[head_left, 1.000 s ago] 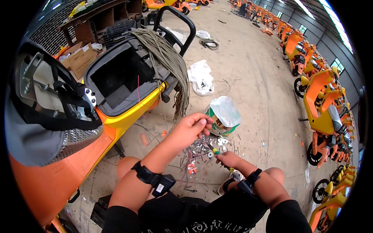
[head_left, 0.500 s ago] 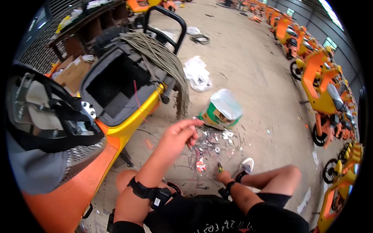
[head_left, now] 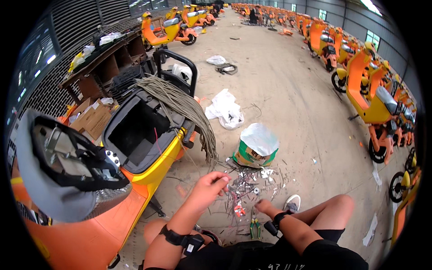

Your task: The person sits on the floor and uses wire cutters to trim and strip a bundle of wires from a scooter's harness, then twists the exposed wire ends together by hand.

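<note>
Two hands down at the scrap pile (head_left: 249, 189) on the concrete floor (head_left: 288, 103), just right of the orange-yellow scooter (head_left: 148, 180). Left hand (head_left: 208, 186) pinches a small metal bit off the pile's left edge. Right hand (head_left: 265, 208) rests at the near edge beside green-handled pliers (head_left: 254, 226), fingers curled, can't tell if holding anything.

Two hands showing: left hand (head_left: 208, 185), right hand (head_left: 264, 208). One green-white sack (head_left: 255, 146) standing, one white plastic bag (head_left: 225, 109) lying, one pair of pliers (head_left: 255, 226), one open scooter (head_left: 135, 148), one cable bundle (head_left: 184, 105) draping.
</note>
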`<state>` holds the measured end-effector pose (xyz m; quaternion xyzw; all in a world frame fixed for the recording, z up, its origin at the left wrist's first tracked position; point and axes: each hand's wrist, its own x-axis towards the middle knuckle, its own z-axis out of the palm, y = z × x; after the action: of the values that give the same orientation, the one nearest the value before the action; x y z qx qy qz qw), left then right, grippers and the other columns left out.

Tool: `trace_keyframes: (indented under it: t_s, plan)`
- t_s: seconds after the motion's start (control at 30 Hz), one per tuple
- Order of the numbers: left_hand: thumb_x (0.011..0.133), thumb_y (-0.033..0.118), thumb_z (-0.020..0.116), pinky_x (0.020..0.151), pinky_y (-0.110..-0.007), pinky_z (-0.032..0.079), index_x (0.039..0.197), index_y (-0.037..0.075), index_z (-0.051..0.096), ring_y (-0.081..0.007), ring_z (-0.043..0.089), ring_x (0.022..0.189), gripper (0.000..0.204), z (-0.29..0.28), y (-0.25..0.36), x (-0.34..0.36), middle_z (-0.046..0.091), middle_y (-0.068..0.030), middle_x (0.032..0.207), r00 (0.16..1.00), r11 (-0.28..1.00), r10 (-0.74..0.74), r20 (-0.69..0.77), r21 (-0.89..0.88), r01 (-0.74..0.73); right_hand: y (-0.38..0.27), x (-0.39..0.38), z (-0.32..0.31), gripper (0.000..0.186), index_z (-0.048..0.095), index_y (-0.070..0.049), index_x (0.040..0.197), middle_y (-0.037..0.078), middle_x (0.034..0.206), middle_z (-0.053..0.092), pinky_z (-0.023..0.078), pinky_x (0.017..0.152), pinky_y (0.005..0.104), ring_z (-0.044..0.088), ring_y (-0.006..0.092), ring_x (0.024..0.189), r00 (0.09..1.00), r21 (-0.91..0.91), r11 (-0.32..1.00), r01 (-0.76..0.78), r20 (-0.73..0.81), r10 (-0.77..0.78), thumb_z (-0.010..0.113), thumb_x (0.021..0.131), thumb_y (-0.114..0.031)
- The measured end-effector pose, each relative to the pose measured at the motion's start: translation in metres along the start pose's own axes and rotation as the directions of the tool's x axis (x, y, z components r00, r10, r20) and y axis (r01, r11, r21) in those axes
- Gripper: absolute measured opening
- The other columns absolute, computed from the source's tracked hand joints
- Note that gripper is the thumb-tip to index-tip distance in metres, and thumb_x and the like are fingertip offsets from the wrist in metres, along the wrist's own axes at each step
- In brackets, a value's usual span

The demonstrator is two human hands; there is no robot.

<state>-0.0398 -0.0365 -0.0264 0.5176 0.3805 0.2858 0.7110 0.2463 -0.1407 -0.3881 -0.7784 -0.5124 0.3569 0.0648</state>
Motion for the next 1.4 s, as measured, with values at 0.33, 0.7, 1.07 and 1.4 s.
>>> trace_keyframes:
  t_s: [0.33,0.7,1.07,1.4]
  plan:
    - [0.091,0.019,0.062,0.074,-0.028,0.052,0.097,0.001,0.069,-0.0125,0.065,0.076,0.020,0.037,-0.028,0.045,0.071,-0.0052,0.084,0.960,0.881,0.214,0.182,0.390,-0.270,-0.176,-0.140,-0.283,0.045,0.060,-0.006,0.120,0.016,0.124,0.061,0.047,0.096,0.0428,0.057,0.0325,0.117,0.626,-0.025,0.752,0.658,-0.537,-0.565,0.077,0.081,-0.020]
    - [0.095,0.016,0.055,0.070,-0.030,0.053,0.102,-0.003,0.063,-0.0149,0.067,0.075,0.022,0.055,0.006,0.008,0.066,-0.0063,0.089,0.914,0.906,-0.095,0.394,0.415,-0.085,-0.218,-0.208,-0.300,0.065,0.060,-0.023,0.126,0.006,0.140,0.049,0.029,0.108,0.0557,0.039,0.0331,0.137,0.195,-0.633,0.249,0.733,-0.155,-0.968,0.085,0.067,-0.034]
    - [0.099,0.015,0.060,0.074,-0.028,0.053,0.100,0.003,0.065,-0.0129,0.063,0.074,0.013,0.054,0.011,-0.028,0.065,-0.0041,0.084,0.925,0.969,-0.233,0.301,0.147,0.197,-0.206,-0.154,-0.304,0.018,0.065,-0.012,0.091,0.003,0.092,0.064,0.044,0.088,0.0420,0.061,0.0253,0.094,-0.045,-0.280,-0.017,0.960,-0.095,-0.994,0.076,0.077,-0.018]
    - [0.088,0.017,0.067,0.062,-0.030,0.043,0.094,0.004,0.065,-0.0189,0.061,0.069,0.014,0.094,0.084,0.002,0.064,-0.0046,0.077,0.872,0.111,0.403,0.279,0.931,-0.349,-0.204,-0.144,-0.335,0.030,0.065,-0.003,0.086,0.008,0.070,0.061,0.046,0.059,0.0341,0.056,0.0202,0.062,0.705,0.409,0.603,0.684,-0.159,-0.691,0.066,0.095,-0.031]
